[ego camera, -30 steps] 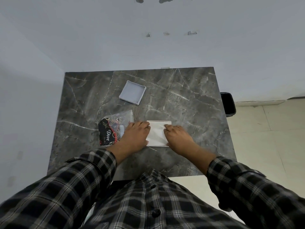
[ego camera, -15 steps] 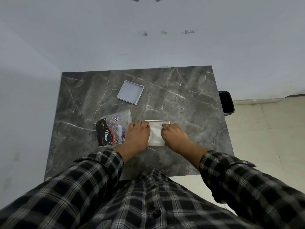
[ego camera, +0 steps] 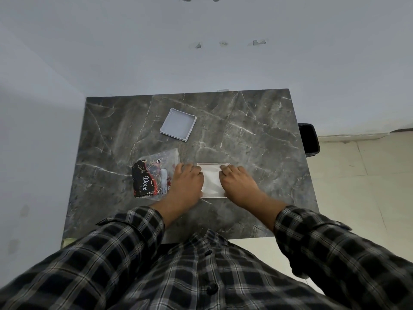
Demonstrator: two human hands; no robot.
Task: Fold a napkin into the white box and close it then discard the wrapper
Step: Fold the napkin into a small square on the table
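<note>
White box, open, is set on the marble worktop; a white napkin is pressed inside by the left hand and right hand, both flat, fingers extended. The lid is laid apart behind; the Dove wrapper is left beside.

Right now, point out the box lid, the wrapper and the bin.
box lid (ego camera: 178, 124), head view, centre of its inner face
wrapper (ego camera: 146, 181), head view, dark printed part with the lettering
bin (ego camera: 309, 139), head view, its dark interior beside the table's right edge
</note>
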